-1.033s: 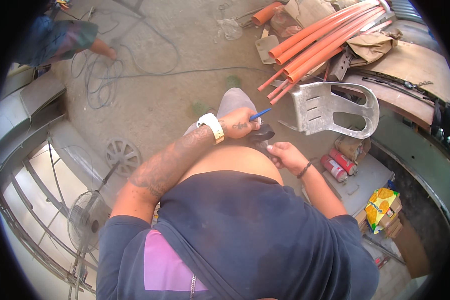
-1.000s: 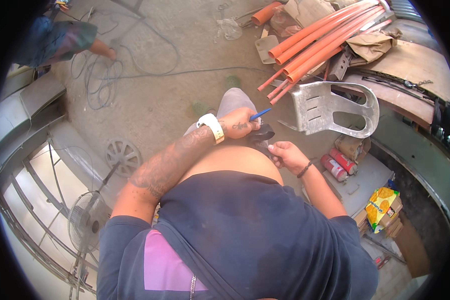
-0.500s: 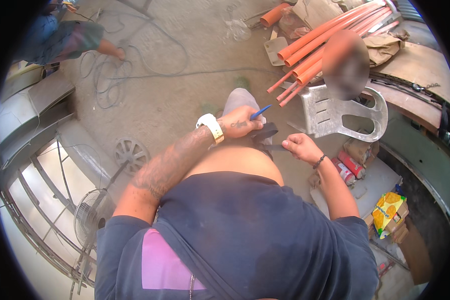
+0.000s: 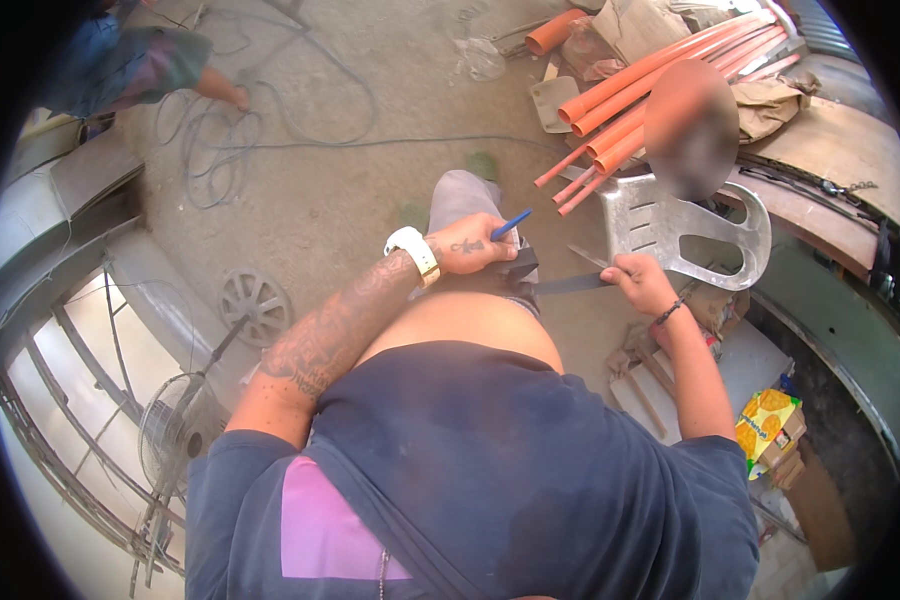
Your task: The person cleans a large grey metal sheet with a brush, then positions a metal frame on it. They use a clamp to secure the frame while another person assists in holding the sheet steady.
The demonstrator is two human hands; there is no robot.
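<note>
Pinching dark strap [image 4: 574,284] toward 3 o'clock with right hand [image 4: 642,284], seemingly for tension — clasping blue pen-like stick [image 4: 511,224] in left hand [image 4: 473,244], tipped to 2 o'clock.

Right hand [image 4: 640,283] moved farther right, now overlapping near edge of grey plastic chair [image 4: 667,222] in view. Dark flat strap [image 4: 573,284] pulled out with it, longer, straighter.

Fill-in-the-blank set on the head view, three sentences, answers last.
1. The slim pen-like object in the left hand is ____.
2. The right hand holds an end of the dark strap, while the watch is on the ____ wrist.
3. The large pipes at upper right are ____.
Missing words: blue; left; orange.
</note>
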